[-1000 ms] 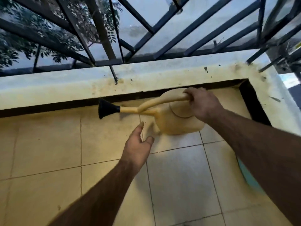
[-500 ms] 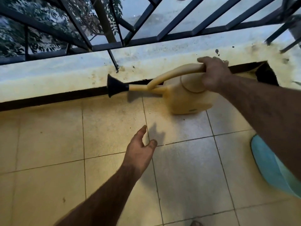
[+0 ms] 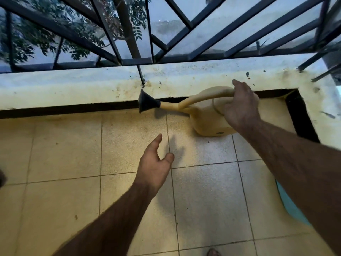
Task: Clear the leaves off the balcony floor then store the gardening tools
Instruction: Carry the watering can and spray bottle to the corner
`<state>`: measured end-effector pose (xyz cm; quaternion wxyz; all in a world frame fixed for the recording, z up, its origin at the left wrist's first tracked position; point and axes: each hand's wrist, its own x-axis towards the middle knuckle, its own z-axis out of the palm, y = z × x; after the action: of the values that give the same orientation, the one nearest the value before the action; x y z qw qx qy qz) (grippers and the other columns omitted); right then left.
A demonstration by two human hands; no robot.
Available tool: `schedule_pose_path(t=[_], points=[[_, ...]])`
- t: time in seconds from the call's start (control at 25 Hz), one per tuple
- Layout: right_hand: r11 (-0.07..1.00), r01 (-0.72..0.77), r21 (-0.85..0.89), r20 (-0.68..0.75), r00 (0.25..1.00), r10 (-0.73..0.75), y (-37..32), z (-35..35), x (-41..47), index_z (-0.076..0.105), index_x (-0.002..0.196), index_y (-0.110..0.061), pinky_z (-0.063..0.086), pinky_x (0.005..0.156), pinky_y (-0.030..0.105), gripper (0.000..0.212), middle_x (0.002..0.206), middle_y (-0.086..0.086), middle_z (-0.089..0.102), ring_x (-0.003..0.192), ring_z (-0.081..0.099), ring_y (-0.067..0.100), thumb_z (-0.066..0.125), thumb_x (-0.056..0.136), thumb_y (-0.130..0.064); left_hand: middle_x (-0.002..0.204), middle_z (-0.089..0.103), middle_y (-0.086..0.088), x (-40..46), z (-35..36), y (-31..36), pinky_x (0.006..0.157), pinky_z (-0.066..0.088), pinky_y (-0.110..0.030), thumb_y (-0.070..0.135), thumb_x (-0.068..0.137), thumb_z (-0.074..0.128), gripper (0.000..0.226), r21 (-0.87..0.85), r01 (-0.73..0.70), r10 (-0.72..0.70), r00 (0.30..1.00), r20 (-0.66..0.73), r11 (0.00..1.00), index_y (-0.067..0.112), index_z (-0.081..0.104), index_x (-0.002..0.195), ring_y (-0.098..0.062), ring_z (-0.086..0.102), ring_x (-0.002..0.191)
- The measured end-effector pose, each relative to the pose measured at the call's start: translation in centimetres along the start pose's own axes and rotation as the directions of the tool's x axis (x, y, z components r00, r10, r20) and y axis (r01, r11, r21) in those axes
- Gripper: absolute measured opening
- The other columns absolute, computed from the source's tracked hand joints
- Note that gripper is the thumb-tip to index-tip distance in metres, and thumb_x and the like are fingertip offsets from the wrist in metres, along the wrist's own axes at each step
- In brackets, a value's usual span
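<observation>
A cream plastic watering can [image 3: 208, 122] with a black spout rose [image 3: 146, 104] stands on the tiled balcony floor [image 3: 129, 145] by the low parapet wall, spout pointing left. My right hand [image 3: 241, 106] grips its arched handle from above. Below and to the left of the can, my left hand [image 3: 154, 167] hovers over the tiles with fingers relaxed and holds nothing. Only a few tiny dark specks lie on the tiles near the can's base.
A stained white parapet ledge [image 3: 73, 89] runs across the view, with a black metal railing [image 3: 184, 58] on top and tree foliage beyond. A light blue object [image 3: 289, 206] shows under my right forearm. A toe [image 3: 213, 253] peeks in at the bottom edge.
The can has come down from the air near the ledge and its base now meets the tiles. My right hand keeps its grip; my left hand has barely moved.
</observation>
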<state>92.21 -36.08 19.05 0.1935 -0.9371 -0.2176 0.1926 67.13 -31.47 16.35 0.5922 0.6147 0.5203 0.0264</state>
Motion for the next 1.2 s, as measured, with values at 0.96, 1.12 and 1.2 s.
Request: schedule_pose_path(t=[0.96,1.12,1.2], points=[[0.789,0.441,0.428,0.228,0.792,-0.567,-35.4,-26.7,-35.8,0.042,0.151,-0.034,0.046,0.111,0.050,0.064,0.152,-0.005,0.051,0.137,0.050,0.018,0.063,0.092,-0.051,0.161,0.032,0.000,-38.0,-36.4,19.8,0.117,0.026,-0.032,0.044,0.086,0.066,0.085,-0.128,-0.043,-0.061,0.706,-0.706,0.991,0.029,0.025,0.159,-0.018,0.033,0.147],[0.729,0.542,0.418,0.297,0.677,-0.674,-41.4,-31.6,-43.9,0.041,0.152,-0.029,0.039,0.113,0.036,0.060,0.152,-0.004,0.050,0.138,0.047,0.016,0.064,0.097,-0.035,0.156,0.041,-0.002,-47.5,-38.4,20.4,0.119,0.034,-0.039,0.049,0.081,0.065,0.088,-0.279,-0.103,-0.161,0.609,-0.777,0.955,0.025,0.030,0.158,-0.019,0.041,0.142],[0.706,0.552,0.443,0.349,0.620,-0.703,-43.5,-32.2,-47.2,0.042,0.152,-0.028,0.038,0.113,0.032,0.059,0.152,-0.005,0.050,0.138,0.046,0.013,0.065,0.097,-0.031,0.156,0.040,0.000,-51.1,-39.1,20.3,0.116,0.030,-0.030,0.039,0.088,0.069,0.081,-0.275,-0.093,-0.180,0.551,-0.815,0.957,0.023,0.031,0.157,-0.018,0.038,0.143]])
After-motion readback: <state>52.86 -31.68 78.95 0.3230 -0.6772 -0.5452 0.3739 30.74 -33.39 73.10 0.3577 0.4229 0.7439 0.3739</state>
